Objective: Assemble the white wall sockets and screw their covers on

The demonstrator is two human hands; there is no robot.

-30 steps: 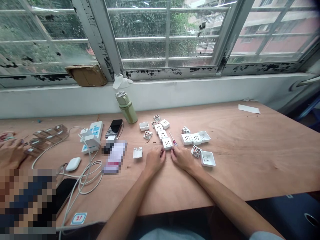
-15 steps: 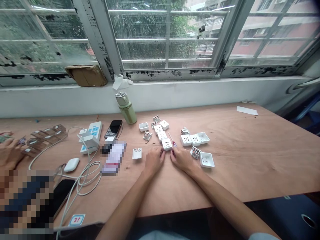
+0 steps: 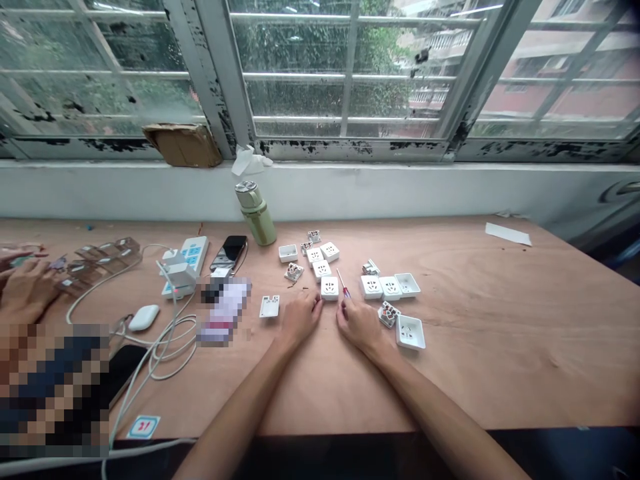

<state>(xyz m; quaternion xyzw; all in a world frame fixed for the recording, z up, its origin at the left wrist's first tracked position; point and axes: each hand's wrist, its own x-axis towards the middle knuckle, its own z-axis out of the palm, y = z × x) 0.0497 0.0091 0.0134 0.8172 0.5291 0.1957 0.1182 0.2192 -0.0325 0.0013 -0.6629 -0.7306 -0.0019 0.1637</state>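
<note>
My left hand (image 3: 302, 316) rests on the wooden table with its fingers curled. Their tips are at the lower left edge of a white power socket (image 3: 329, 288), and whatever they pinch is too small to make out. Curled just right of that socket is my right hand (image 3: 361, 323). Its fingers close at the handle of a small red and blue screwdriver (image 3: 345, 285), whose shaft points away from me; the handle's end is hidden. More white sockets (image 3: 321, 269) stand in a line behind. An open socket shell (image 3: 411, 333) and a socket insert (image 3: 388, 314) lie right of my right hand.
Left of my left hand lies a white cover plate (image 3: 270, 307). Farther left are a phone (image 3: 229, 253), a power strip (image 3: 194, 252), looped white cables and an earphone case (image 3: 144, 318). A green bottle (image 3: 259, 220) stands near the wall. Another person's hand (image 3: 30, 290) works at far left.
The view has tilted and shifted slightly. My hands have drawn a little apart, the left one moving off to the left. The sockets and loose parts look unmoved on the table.
</note>
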